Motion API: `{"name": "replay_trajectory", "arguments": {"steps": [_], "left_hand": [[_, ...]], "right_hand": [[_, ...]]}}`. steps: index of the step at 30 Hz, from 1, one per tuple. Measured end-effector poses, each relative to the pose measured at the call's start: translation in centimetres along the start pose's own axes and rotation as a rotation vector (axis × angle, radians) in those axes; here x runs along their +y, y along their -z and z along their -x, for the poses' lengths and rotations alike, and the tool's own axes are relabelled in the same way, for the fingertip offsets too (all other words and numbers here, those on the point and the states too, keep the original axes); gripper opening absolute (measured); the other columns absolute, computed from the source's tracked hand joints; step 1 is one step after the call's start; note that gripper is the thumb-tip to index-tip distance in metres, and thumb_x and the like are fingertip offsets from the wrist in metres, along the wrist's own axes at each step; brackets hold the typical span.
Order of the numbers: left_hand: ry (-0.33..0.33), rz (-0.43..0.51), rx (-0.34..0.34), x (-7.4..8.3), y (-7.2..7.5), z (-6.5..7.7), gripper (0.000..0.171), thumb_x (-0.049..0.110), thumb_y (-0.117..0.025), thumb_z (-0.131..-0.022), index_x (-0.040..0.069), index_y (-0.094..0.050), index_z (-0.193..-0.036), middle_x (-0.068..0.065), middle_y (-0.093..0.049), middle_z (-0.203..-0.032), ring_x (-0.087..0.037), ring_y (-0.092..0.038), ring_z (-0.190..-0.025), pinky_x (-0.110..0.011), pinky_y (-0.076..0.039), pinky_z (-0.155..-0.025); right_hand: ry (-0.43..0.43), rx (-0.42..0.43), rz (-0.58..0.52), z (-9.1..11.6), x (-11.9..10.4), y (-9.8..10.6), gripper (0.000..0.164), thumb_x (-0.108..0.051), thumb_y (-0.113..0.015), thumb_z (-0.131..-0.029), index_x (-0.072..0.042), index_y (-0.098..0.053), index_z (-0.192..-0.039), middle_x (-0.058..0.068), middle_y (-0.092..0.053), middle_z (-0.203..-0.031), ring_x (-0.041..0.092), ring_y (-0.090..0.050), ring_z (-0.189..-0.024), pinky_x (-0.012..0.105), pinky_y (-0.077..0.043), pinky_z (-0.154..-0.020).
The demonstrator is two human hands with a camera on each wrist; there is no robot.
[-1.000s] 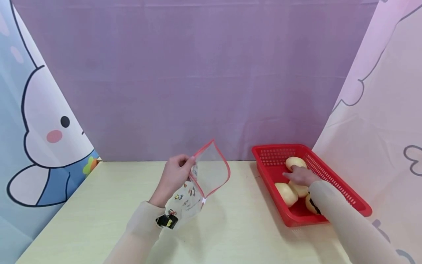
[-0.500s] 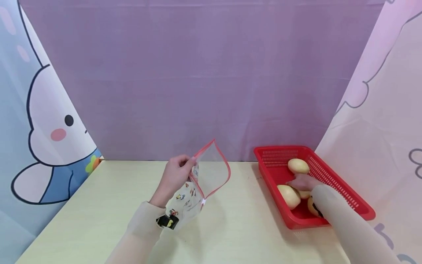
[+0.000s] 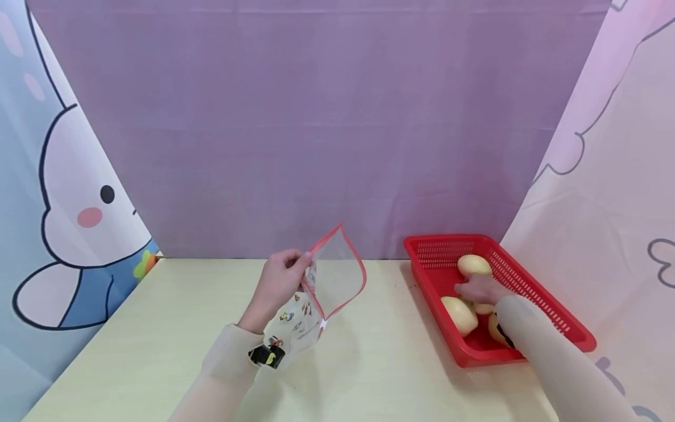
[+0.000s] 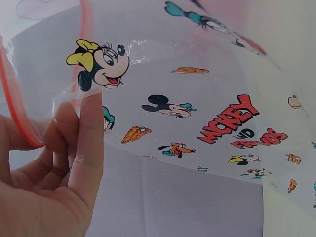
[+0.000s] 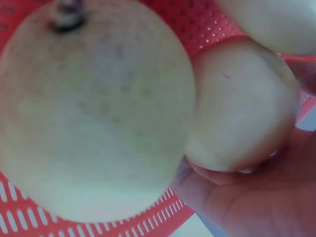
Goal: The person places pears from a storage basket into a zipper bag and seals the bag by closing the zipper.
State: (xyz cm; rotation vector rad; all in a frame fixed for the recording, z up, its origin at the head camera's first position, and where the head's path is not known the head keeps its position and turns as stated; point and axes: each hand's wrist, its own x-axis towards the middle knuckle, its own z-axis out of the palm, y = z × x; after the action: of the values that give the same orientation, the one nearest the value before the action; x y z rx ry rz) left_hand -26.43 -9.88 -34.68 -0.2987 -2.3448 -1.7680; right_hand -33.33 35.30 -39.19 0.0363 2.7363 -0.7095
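In the head view my left hand pinches the red-edged rim of a clear zip bag printed with cartoon figures. The bag's mouth gapes, and a white slider sits at its lower corner. The left wrist view shows the fingers at the red rim, with the printed film beyond. My right hand reaches down into a red basket. Its thumb and fingers lie around a pale yellow mango in the right wrist view. Another mango with a stem stub is nearer that camera.
Other mangoes lie in the basket: one behind my right hand, one on its left, one below the wrist. The pale table ends at a purple backdrop. Printed curtains flank the sides.
My right hand has shifted from beside the far mango down to the middle mango in the basket. My left hand and the bag have hardly moved.
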Motion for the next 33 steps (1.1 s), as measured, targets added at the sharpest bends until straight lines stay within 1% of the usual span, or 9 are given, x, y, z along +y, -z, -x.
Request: {"name": "replay_trajectory", "arguments": {"steps": [1,4,8,13,19,22,26,29,33], "left_hand": [[-0.001,0.0,0.002,0.0,0.0,0.0,0.029,0.023,-0.058,-0.105,-0.002,-0.07,-0.099,-0.012,-0.06,-0.076,-0.022,-0.065,-0.06,-0.032,-0.058,-0.06],[-0.005,0.001,0.006,-0.1,-0.1,-0.1,0.029,0.023,-0.059,-0.105,-0.003,-0.069,-0.099,-0.011,-0.059,-0.074,-0.022,-0.064,-0.059,-0.031,-0.058,-0.059],[-0.004,0.0,0.004,-0.1,-0.1,-0.1,0.029,0.024,-0.058,-0.106,-0.003,-0.069,-0.1,-0.012,-0.06,-0.075,-0.022,-0.065,-0.06,-0.032,-0.058,-0.06],[-0.002,-0.005,0.005,0.1,-0.1,0.1,0.029,0.024,-0.058,-0.106,-0.002,-0.07,-0.099,-0.014,-0.061,-0.077,-0.023,-0.066,-0.06,-0.035,-0.059,-0.061],[-0.004,0.002,0.005,0.0,-0.3,0.0,0.03,0.023,-0.058,-0.106,-0.003,-0.069,-0.099,-0.012,-0.059,-0.073,-0.022,-0.066,-0.059,-0.032,-0.058,-0.059],[-0.009,-0.002,0.005,0.0,-0.5,-0.1,0.029,0.023,-0.058,-0.106,-0.003,-0.069,-0.099,-0.011,-0.058,-0.072,-0.022,-0.065,-0.059,-0.031,-0.057,-0.057],[-0.027,-0.03,0.014,0.1,-0.8,-0.1,0.029,0.024,-0.059,-0.105,-0.002,-0.07,-0.098,-0.009,-0.057,-0.071,-0.021,-0.062,-0.057,-0.029,-0.053,-0.053],[-0.042,-0.05,0.023,0.1,-1.0,-0.2,0.03,0.025,-0.059,-0.105,-0.002,-0.07,-0.097,-0.008,-0.056,-0.07,-0.02,-0.06,-0.057,-0.028,-0.05,-0.052],[-0.047,-0.051,0.022,0.1,-1.1,-0.2,0.03,0.026,-0.059,-0.105,-0.001,-0.07,-0.098,-0.009,-0.058,-0.071,-0.02,-0.063,-0.057,-0.028,-0.049,-0.05]], "right_hand": [[0.02,0.026,0.042,-0.3,0.0,0.1,0.065,-0.033,-0.055,-0.099,0.014,-0.041,-0.142,0.03,-0.054,-0.124,0.042,-0.053,-0.11,0.059,-0.045,-0.099],[0.043,0.069,0.082,-0.4,-0.1,0.4,0.073,-0.039,-0.054,-0.1,0.016,-0.036,-0.146,0.035,-0.051,-0.133,0.047,-0.051,-0.116,0.066,-0.04,-0.104],[0.069,0.101,0.113,-0.2,-0.2,0.9,0.077,-0.046,-0.053,-0.1,0.014,-0.039,-0.146,0.036,-0.05,-0.137,0.05,-0.05,-0.119,0.068,-0.04,-0.104],[0.075,0.113,0.101,0.3,-0.7,1.4,0.077,-0.051,-0.05,-0.1,0.013,-0.045,-0.143,0.035,-0.051,-0.136,0.049,-0.05,-0.118,0.066,-0.042,-0.102],[0.085,0.108,0.071,1.1,-1.3,1.7,0.072,-0.048,-0.052,-0.1,0.011,-0.047,-0.141,0.033,-0.053,-0.133,0.047,-0.052,-0.114,0.059,-0.052,-0.091],[0.105,0.115,0.071,1.3,-1.7,1.7,0.069,-0.044,-0.057,-0.098,0.01,-0.048,-0.138,0.031,-0.055,-0.129,0.045,-0.053,-0.111,0.057,-0.054,-0.087],[0.117,0.141,0.059,1.5,-2.1,2.1,0.068,-0.043,-0.064,-0.094,0.008,-0.049,-0.135,0.028,-0.056,-0.126,0.044,-0.054,-0.11,0.055,-0.055,-0.087],[0.128,0.157,0.05,1.7,-2.5,2.4,0.069,-0.044,-0.065,-0.093,0.007,-0.048,-0.136,0.028,-0.055,-0.128,0.044,-0.054,-0.111,0.054,-0.056,-0.085],[0.178,0.184,0.066,2.3,-3.1,2.8,0.07,-0.043,-0.064,-0.094,0.008,-0.047,-0.14,0.029,-0.054,-0.131,0.046,-0.053,-0.114,0.055,-0.056,-0.086]]}}
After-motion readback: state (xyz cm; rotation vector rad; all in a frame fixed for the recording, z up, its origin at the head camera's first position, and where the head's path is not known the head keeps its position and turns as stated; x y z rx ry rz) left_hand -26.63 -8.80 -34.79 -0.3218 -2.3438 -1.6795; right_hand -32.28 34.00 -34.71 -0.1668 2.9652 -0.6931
